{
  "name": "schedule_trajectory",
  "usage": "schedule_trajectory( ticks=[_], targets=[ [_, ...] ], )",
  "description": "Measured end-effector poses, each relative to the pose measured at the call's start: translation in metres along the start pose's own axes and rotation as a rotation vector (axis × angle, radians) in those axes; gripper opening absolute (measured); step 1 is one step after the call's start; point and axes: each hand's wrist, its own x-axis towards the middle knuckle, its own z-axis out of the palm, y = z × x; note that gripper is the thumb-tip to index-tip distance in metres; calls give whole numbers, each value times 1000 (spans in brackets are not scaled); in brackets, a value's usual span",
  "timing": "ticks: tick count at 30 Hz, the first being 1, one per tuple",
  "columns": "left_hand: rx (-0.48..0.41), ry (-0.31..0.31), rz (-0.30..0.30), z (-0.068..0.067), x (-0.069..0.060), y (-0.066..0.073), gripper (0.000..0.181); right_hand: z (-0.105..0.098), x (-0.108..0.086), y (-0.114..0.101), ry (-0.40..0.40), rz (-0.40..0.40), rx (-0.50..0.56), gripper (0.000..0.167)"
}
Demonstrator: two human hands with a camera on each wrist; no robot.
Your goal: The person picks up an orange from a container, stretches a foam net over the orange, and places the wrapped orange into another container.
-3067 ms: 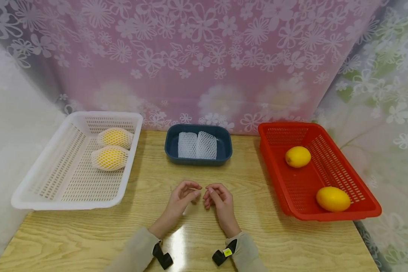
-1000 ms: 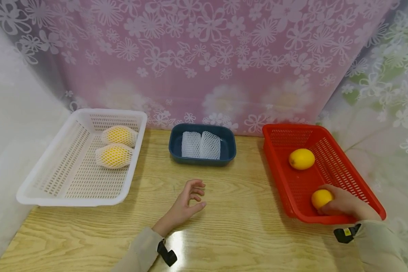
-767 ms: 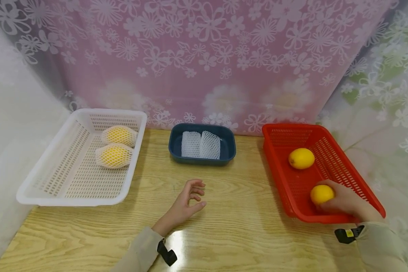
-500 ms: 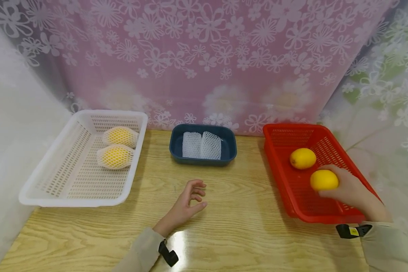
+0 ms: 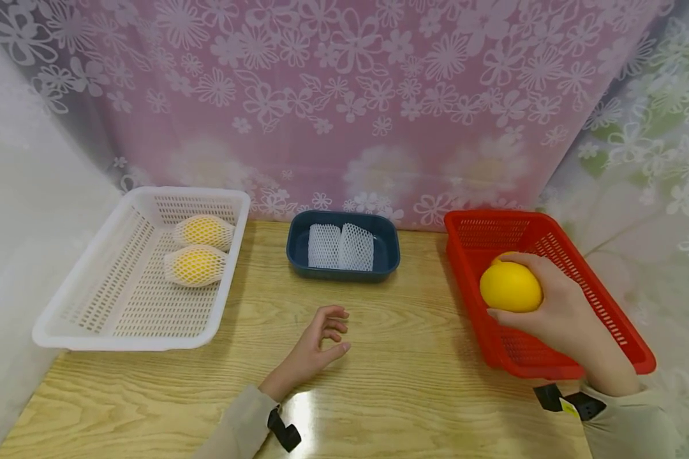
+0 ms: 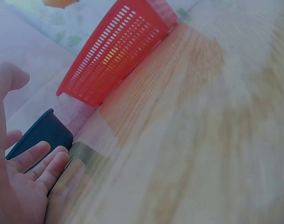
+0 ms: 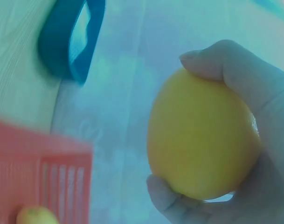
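My right hand [image 5: 563, 312] grips a yellow lemon [image 5: 511, 288] between thumb and fingers, above the red basket [image 5: 475, 312]. In the right wrist view, the thumb and fingertips press opposite sides of the lemon [image 7: 202, 135]. A second lemon [image 7: 37, 216] stays in the basket, mostly hidden in the head view behind the held one. My left hand [image 5: 314, 341] holds nothing, its fingers loosely bent over the wooden table, in front of the dark blue dish [image 5: 344, 275]. Two white foam net sleeves, one left [image 5: 324, 246] and one right [image 5: 356, 247], lie in that dish.
A white basket [image 5: 224, 299] stands on the left. Inside are two yellow fruits in foam nets, a rear one [image 5: 204, 232] and a front one [image 5: 195, 266]. A pink flowered curtain [image 5: 344, 127] hangs behind the table [image 5: 367, 395].
From beside the dish, my right hand went to the red basket, took hold of the nearer lemon, lifted it and moved it left and away from me. The left hand spread slightly, then stayed still.
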Motion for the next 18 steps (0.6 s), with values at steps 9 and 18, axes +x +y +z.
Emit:
schedule_trajectory(
  ticks=[9,18],
  targets=[
    [0,3,0,0,0,0,57,30,1,-44,45,-167,49,83],
    [11,-9,14,0,0,1,54,71,8,-61,-2,-179,131,84]
  ],
)
